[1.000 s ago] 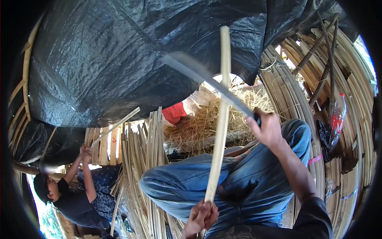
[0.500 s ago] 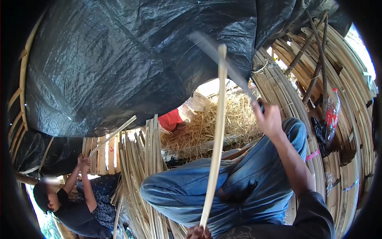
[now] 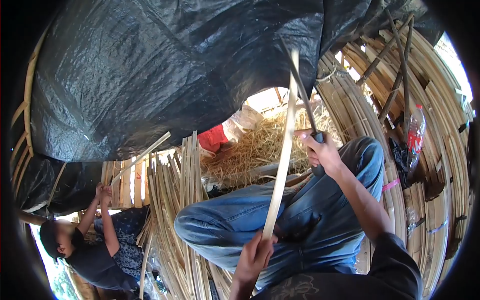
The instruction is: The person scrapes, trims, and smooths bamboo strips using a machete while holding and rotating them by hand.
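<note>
My right hand (image 3: 322, 151) is wrapped round the dark handle of a long knife (image 3: 303, 92), above my right knee. The blade points up and slightly left, and its upper part overlaps the top of a pale wooden strip (image 3: 284, 165). Low in the view, my left hand (image 3: 257, 252) grips this strip near its lower end. The strip stands nearly upright, leaning a little right, in front of my crossed legs in blue jeans (image 3: 225, 222). Whether blade and strip touch, I cannot tell.
A co-worker (image 3: 95, 255) sits at the left, both hands round another strip (image 3: 142, 156). Between us lie many long strips (image 3: 172, 220). Straw (image 3: 250, 155) is ahead under a black tarp (image 3: 150, 75). Stacked slats (image 3: 425, 215) and a plastic bottle (image 3: 415, 135) are at the right.
The knife has swung from pointing up-left to more upright, turned edge-on beside the strip. My left hand has risen into fuller view, and the strip's top has shifted right.
</note>
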The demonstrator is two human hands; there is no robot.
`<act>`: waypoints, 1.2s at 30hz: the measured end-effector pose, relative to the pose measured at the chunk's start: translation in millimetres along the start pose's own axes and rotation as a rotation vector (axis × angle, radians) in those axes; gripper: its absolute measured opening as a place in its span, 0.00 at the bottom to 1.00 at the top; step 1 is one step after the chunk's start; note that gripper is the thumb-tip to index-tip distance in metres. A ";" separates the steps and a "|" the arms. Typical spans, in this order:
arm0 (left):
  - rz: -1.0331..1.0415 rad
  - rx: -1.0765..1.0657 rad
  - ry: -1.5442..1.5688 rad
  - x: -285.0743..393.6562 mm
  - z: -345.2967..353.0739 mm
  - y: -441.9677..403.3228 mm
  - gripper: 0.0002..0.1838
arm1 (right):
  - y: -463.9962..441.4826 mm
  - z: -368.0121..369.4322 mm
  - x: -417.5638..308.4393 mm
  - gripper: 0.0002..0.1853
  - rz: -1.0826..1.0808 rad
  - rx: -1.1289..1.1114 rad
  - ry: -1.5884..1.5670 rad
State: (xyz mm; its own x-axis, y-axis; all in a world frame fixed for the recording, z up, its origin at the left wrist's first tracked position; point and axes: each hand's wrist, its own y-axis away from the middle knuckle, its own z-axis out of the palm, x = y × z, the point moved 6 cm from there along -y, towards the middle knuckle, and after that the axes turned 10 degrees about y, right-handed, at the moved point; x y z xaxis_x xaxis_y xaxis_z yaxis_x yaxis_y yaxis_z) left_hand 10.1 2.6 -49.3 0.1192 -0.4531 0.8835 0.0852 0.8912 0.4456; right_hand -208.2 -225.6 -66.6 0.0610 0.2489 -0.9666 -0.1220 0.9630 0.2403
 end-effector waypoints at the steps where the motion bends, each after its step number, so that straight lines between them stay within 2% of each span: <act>1: 0.042 -0.034 -0.006 4.6 6.1 -16.9 0.10 | 2.4 6.3 4.6 0.18 0.031 -0.025 -0.010; 4: 0.146 -0.164 -0.030 14.7 25.1 -60.7 0.11 | 5.8 16.6 8.4 0.14 0.027 -0.132 0.014; 6: 0.088 -0.245 0.021 13.3 36.7 -77.5 0.15 | 8.5 16.6 8.7 0.15 0.069 -0.125 -0.005; 7: 0.052 -0.219 0.031 12.9 38.8 -82.6 0.15 | 7.3 14.3 13.4 0.15 0.064 -0.135 0.009; 9: -0.025 -0.339 0.215 12.4 49.3 -82.2 0.19 | 5.8 10.8 23.1 0.14 0.065 -0.154 0.000; 10: -0.053 -0.315 0.214 9.8 45.9 -81.8 0.19 | 5.7 10.6 21.8 0.14 0.067 -0.154 -0.023; 12: -0.103 -0.405 0.260 4.2 44.6 -72.6 0.22 | 9.4 8.6 13.9 0.12 0.058 -0.070 -0.055; 13: -0.067 -0.438 0.188 -0.1 38.5 -65.9 0.22 | 7.0 3.8 13.4 0.11 0.035 -0.039 -0.046; 16: -0.178 -0.414 0.126 -21.3 18.4 -35.8 0.22 | -0.1 -12.5 8.9 0.10 -0.050 0.044 -0.069; 22: -0.366 -0.278 0.166 -37.0 -24.1 34.0 0.19 | -10.9 -49.6 12.1 0.07 -0.001 0.255 -0.122; 26: -0.402 -0.252 0.137 -36.9 -37.7 61.9 0.19 | -15.8 -53.3 11.7 0.07 -0.081 0.222 -0.171; 31: -0.412 -0.214 0.117 -42.5 -53.0 78.0 0.17 | -19.6 -58.3 17.2 0.06 -0.068 0.210 -0.092; 34: -0.479 -0.124 -0.007 -58.8 -80.5 99.9 0.16 | -12.1 -47.6 8.4 0.11 -0.087 0.200 -0.067; 36: -0.463 -0.104 0.001 -64.6 -99.5 117.6 0.16 | -15.3 -51.0 13.0 0.14 -0.008 0.276 -0.100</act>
State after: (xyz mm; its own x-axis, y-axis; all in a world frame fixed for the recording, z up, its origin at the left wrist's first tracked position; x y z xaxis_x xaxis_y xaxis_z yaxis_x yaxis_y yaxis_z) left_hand 110.9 134.5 -68.5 0.0461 -0.8021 0.5955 0.2280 0.5888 0.7754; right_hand -256.0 -242.4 -87.4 0.1597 0.2365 -0.9584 0.1523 0.9534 0.2606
